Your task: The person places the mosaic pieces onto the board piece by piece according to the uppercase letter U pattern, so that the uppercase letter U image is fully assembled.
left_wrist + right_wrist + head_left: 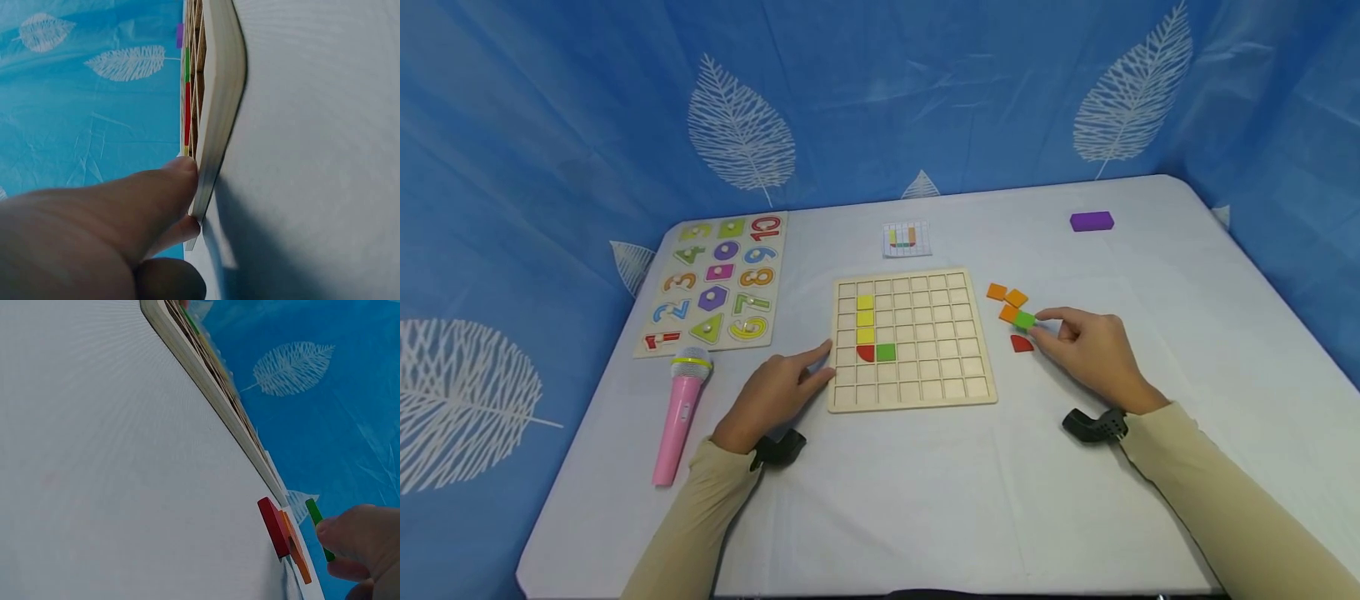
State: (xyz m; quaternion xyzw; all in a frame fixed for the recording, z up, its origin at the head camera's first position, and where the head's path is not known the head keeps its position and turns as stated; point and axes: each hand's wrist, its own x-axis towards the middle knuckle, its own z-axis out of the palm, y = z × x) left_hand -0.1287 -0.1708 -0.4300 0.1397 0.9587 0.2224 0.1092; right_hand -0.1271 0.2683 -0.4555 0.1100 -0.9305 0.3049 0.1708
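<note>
A wooden grid board (925, 367) lies mid-table. In its left part sit several yellow square tiles (866, 318), a red quarter-circle tile (866, 353) and a green square tile (886, 352). My left hand (775, 387) touches the board's left edge with thumb and fingertips, as the left wrist view (125, 212) also shows. To the right of the board, my right hand (1090, 350) pinches another green square tile (1024, 320) between thumb and finger; the right wrist view shows this green tile (320, 530) raised off the table. Orange square tiles (997, 292) and a red quarter-circle tile (1022, 343) lie close by.
Behind the board lies a small pattern card (906, 239). A number-and-shape puzzle board (715, 283) and a pink toy microphone (680, 417) are at the left. A purple block (1092, 222) rests at the back right. Blue curtains (880, 100) surround the white table (925, 500).
</note>
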